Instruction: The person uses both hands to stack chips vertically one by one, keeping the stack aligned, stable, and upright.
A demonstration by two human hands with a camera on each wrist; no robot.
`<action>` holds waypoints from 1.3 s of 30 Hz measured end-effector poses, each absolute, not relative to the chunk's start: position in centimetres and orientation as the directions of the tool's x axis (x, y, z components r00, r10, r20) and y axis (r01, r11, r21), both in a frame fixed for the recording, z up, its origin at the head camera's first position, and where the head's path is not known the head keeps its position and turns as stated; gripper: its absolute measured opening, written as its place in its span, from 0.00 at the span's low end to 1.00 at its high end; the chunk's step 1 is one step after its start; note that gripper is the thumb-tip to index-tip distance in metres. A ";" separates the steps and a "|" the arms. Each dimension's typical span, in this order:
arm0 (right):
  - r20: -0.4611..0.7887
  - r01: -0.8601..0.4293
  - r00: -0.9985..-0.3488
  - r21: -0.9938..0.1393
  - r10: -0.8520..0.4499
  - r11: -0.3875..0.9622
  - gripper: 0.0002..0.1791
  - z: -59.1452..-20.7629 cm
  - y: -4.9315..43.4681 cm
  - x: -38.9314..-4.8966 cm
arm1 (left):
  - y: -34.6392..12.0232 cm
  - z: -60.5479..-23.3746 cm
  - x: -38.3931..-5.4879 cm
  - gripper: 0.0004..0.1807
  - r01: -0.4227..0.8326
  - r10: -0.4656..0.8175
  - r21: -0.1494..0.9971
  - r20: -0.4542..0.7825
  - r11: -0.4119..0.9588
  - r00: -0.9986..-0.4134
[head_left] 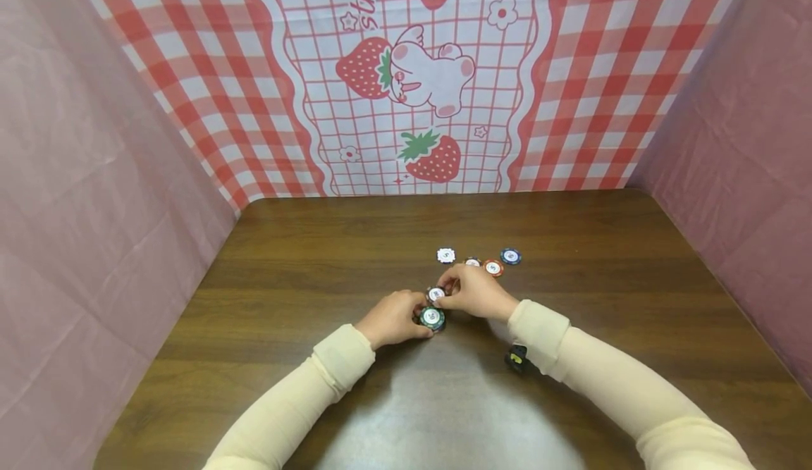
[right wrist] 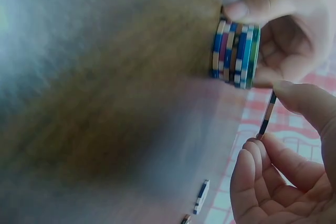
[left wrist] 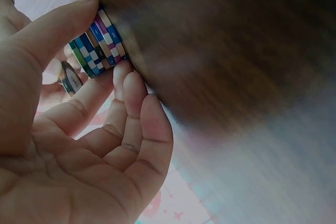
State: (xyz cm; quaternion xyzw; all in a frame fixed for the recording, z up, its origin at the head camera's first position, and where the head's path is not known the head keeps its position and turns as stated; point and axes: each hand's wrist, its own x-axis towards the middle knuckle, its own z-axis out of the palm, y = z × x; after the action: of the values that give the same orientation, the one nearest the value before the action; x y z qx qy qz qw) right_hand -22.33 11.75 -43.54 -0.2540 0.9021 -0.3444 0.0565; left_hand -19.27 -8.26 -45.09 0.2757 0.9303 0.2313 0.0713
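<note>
In the head view, my left hand (head_left: 395,320) holds a short stack of poker chips (head_left: 433,318) by its sides, thumb on the near side. A green chip tops the stack; the left wrist view shows the blue, purple and tan edges of the stack (left wrist: 97,48) beneath it. My right hand (head_left: 477,292) pinches a single dark poker chip (head_left: 435,294) with a white centre just beyond the stack. Seen from the right wrist, this chip (right wrist: 268,113) is edge-on between thumb and fingertips, with black and tan bands, raised off the table.
Behind the right hand lie a white chip (head_left: 446,255), an orange chip (head_left: 493,268), a blue chip (head_left: 510,256) and another chip (head_left: 472,262) partly covered by that hand. A small black device (head_left: 517,357) shows under the right cuff. A strawberry-print cloth (head_left: 419,89) hangs behind the wooden table (head_left: 304,244).
</note>
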 end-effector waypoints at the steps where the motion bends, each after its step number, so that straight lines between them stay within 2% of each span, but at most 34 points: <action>1: 0.075 -0.422 -0.863 -0.650 -0.499 0.632 0.14 -43.5 11.8 -22.1 | -8.3 -45.1 -19.3 0.18 0.480 0.546 0.468 -0.007 0.742 -0.838; 15: 0.125 -0.516 -0.815 -0.602 -0.566 0.609 0.13 -43.8 11.5 -20.0 | -8.2 -45.1 -19.2 0.17 0.481 0.541 0.455 -0.001 0.750 -0.841; 39: 0.152 -0.571 -0.786 -0.551 -0.599 0.609 0.15 -44.3 11.1 -19.5 | -8.2 -45.0 -19.2 0.17 0.492 0.547 0.453 0.012 0.743 -0.837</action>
State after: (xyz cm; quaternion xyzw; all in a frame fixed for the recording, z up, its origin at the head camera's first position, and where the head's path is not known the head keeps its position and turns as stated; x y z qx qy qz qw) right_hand -19.52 11.10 -44.32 -0.3262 0.8966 -0.2985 0.0238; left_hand -19.21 -8.18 -45.04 0.2787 0.9317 0.2251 0.0607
